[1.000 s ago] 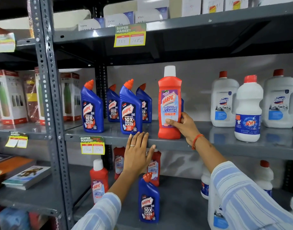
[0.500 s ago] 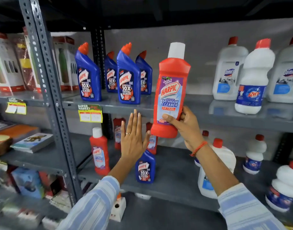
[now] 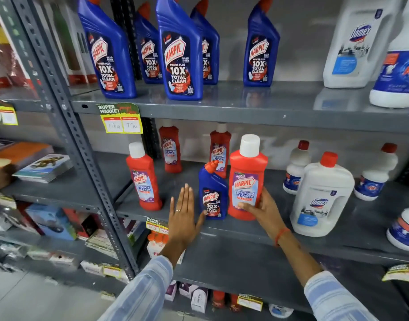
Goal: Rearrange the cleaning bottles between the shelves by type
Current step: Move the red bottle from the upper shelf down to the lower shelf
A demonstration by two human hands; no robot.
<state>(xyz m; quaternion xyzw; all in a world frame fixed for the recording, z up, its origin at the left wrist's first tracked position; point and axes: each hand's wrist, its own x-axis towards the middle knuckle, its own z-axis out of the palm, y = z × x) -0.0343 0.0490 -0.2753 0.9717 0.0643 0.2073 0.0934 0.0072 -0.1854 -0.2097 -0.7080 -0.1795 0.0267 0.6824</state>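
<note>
My right hand [image 3: 262,210] grips a red Harpic bathroom cleaner bottle [image 3: 246,179] with a white cap, standing upright on the lower shelf [image 3: 256,230] near its front edge. Just left of it stands a small blue Harpic toilet cleaner bottle [image 3: 212,193]. My left hand [image 3: 183,216] is flat with fingers spread, its thumb close to that blue bottle; it holds nothing. Three more red Harpic bottles, one at the front left [image 3: 144,179] and two at the back [image 3: 171,149], [image 3: 219,149], share this shelf. Several blue Harpic bottles [image 3: 180,49] stand on the upper shelf [image 3: 222,107].
White Domex jugs [image 3: 320,195] and small white red-capped bottles [image 3: 375,172] fill the right of the lower shelf, and more white bottles [image 3: 356,40] stand upper right. A perforated grey upright [image 3: 67,126] divides the racks. Books [image 3: 43,167] lie on the left rack.
My right hand has brought the red bottle down from the upper shelf onto the lower shelf, beside the blue bottle. My left hand dropped with it. The view tilted downward.
</note>
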